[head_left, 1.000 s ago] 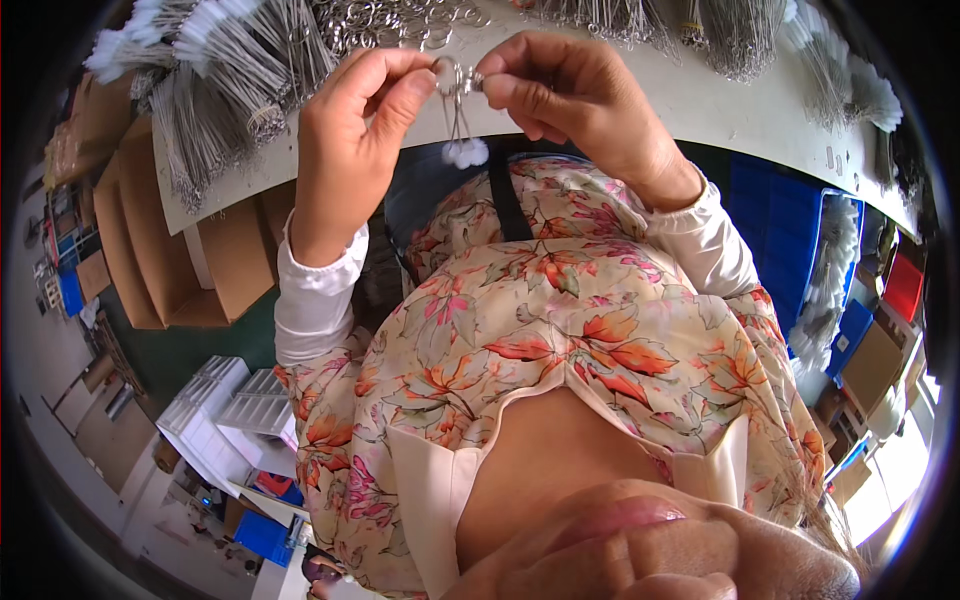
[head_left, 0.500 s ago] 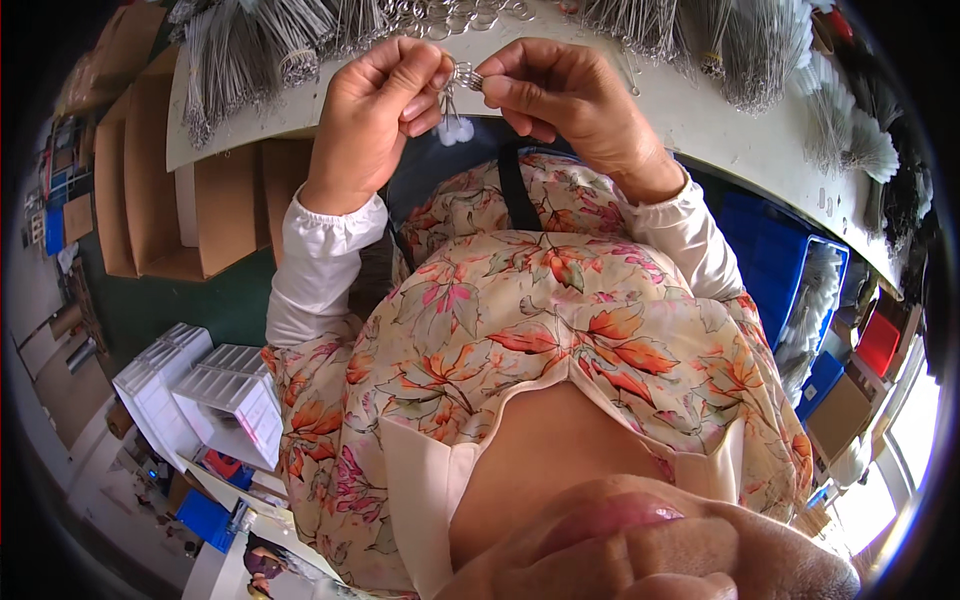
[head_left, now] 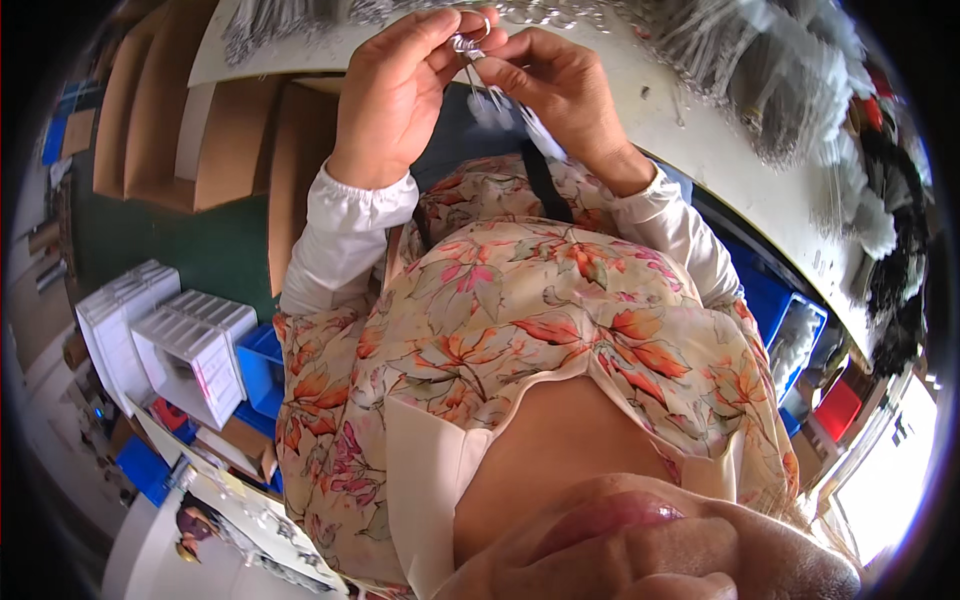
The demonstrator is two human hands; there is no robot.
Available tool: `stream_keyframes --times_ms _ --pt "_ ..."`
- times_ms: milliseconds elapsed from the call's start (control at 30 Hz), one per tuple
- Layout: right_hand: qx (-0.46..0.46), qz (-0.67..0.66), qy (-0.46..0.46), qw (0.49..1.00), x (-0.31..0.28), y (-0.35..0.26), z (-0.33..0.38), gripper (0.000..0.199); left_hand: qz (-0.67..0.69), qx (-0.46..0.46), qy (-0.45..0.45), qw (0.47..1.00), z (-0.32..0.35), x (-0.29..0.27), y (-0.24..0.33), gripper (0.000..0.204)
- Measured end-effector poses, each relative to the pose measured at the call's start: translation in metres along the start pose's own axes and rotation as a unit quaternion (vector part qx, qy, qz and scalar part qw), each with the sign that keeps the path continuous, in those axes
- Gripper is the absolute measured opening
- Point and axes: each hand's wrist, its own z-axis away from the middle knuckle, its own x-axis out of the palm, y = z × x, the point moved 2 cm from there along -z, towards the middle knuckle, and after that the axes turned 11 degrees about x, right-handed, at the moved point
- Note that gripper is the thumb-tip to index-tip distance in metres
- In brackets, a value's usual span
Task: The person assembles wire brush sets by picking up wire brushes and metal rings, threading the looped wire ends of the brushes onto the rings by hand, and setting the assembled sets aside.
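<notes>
Both my hands are raised close together just off the table's near edge. My left hand [head_left: 390, 95] pinches a metal ring [head_left: 487, 27] between thumb and fingers. Twisted wire loops are bunched at the ring, and thin wire brushes with white bristle ends [head_left: 490, 110] dangle below it, blurred by motion. Closed beside it, my right hand [head_left: 565, 90] has its thumb and forefinger at the brushes' wire stems. A longer white bristle end [head_left: 543, 133] slants out under the right hand. Its fingers partly hide the stems.
Bundles of wire brushes [head_left: 770, 80] cover the right part of the pale table [head_left: 690, 140], with more at the far left. Cardboard boxes [head_left: 235, 140] stand to my left. White plastic crates [head_left: 190, 350] are lower left, and a blue bin [head_left: 790, 330] holds brushes at right.
The hands have risen slightly and closed in on each other. The ring now shows above the wire loops, and the brushes swing to the right. The view has shifted, with the table turned.
</notes>
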Motion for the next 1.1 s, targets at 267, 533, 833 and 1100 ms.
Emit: stream_keyframes --times_ms 267,533,833,1100 --pt "0.079 0.145 -0.064 0.984 -0.004 0.012 0.003 0.016 -0.180 0.101 -0.126 0.970 -0.003 -0.060 0.080 0.018" --pt "0.227 0.131 -0.125 0.957 -0.005 0.036 0.013 0.016 -0.676 0.055 -0.230 0.698 0.013 -0.215 -0.044 0.011" --pt "0.280 0.159 -0.130 0.938 0.007 0.039 0.006 0.015 -0.731 0.073 -0.216 0.643 -0.052 -0.331 -0.119 0.027" --pt "0.288 0.156 -0.198 0.924 -0.001 0.015 0.006 0.014 -0.572 0.029 -0.156 0.805 -0.029 -0.298 -0.088 0.033"
